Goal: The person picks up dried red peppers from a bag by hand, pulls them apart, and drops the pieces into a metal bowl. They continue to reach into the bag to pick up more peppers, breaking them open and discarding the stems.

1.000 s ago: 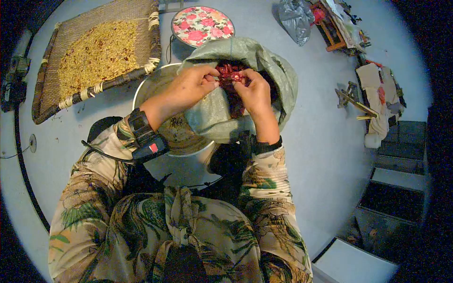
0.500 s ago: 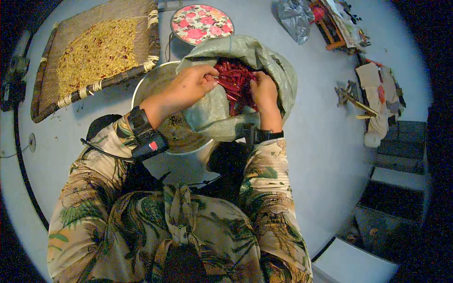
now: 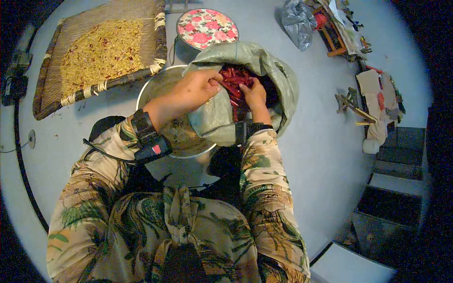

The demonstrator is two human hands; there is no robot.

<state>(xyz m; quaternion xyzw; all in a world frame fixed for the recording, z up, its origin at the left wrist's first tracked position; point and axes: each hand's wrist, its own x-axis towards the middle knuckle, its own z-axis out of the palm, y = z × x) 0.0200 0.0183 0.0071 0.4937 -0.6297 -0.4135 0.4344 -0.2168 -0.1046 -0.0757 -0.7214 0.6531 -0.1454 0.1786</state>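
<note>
Closer to the left hand point(image 3: 202, 87) than before, the right hand point(image 3: 255, 95) now touches the red pods point(image 3: 232, 87) inside the sack point(image 3: 213, 123); whether it grasps one, I cannot tell. At the sack's left edge, the left hand is curled, its fingertips partly hidden. Left of the sack, the basin point(image 3: 152, 89) is partly covered by the forearm.
</note>
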